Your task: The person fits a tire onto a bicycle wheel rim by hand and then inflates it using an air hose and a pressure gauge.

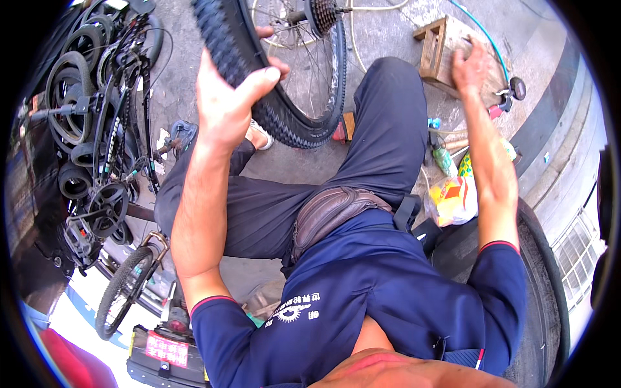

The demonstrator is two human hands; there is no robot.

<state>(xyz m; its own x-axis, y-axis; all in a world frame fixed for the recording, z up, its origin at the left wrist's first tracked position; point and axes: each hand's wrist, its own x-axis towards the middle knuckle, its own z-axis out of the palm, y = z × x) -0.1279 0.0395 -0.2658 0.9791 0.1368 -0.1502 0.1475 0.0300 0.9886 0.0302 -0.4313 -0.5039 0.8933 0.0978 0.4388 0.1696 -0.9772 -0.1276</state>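
While the left hand (226, 97) grips the wheel edge (278, 114), the right hand (471, 67) spreads over the wooden box (442, 50), open floor (390, 37) between

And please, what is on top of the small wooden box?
The right hand is over the wooden box; I cannot tell if it touches. Bare wood shows beside the hand, but the part directly beneath it is covered.

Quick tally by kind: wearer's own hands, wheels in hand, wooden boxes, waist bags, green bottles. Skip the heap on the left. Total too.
Hands: 2, left hand and right hand
Wheels in hand: 1, the wheel gripped by the left hand
Wooden boxes: 1, the wooden box by the right hand
Waist bags: 1, brown waist bag
Green bottles: 1, green bottle
Total: 6
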